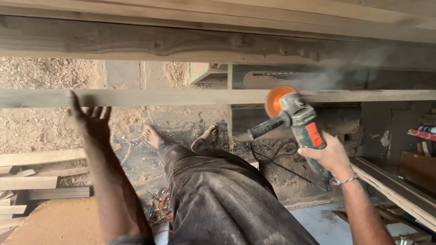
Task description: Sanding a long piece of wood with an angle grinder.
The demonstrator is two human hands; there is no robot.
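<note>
My right hand (330,156) grips the body of a grey-green angle grinder (302,124) with an orange disc (275,100). The disc touches the edge of a long narrow wooden plank (181,97) that runs across the view, and dust rises there. My left hand (88,119) is pressed against the same plank further left, thumb up over its edge, fingers curled behind it. A wider, thicker plank (136,43) lies above and beyond it. My legs in dark dusty trousers (218,190) and my bare feet (152,135) show below.
Sawdust (41,77) covers the ground at left. Cut boards (32,174) are stacked at lower left, long strips (395,190) lean at lower right. The grinder's black cable (281,165) trails on the floor. A machine (281,79) stands behind the plank.
</note>
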